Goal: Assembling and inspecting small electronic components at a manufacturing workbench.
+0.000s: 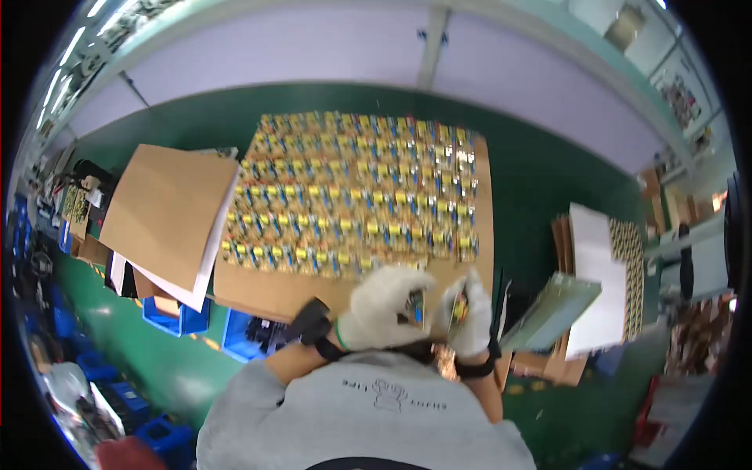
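Observation:
My left hand [382,304], in a white glove, is closed around a small circuit board [416,308] with a blue part on it. Close by on the right, my gloved right hand [475,319] grips another small circuit board [459,308] that carries a yellow part. Both hands are over the near edge of a brown cardboard sheet [262,290]. Rows of small circuit boards [337,192] with yellow and blue parts cover most of that sheet. Fine details of the held boards are blurred, and some fingertips are hidden.
Stacked cardboard and white sheets [168,215] lie on the left of the green table [525,184]. A greenish flat packet [552,311] and a white sheet [599,278] are on the right, beside more boards [629,266]. Blue bins [235,337] stand below the near edge.

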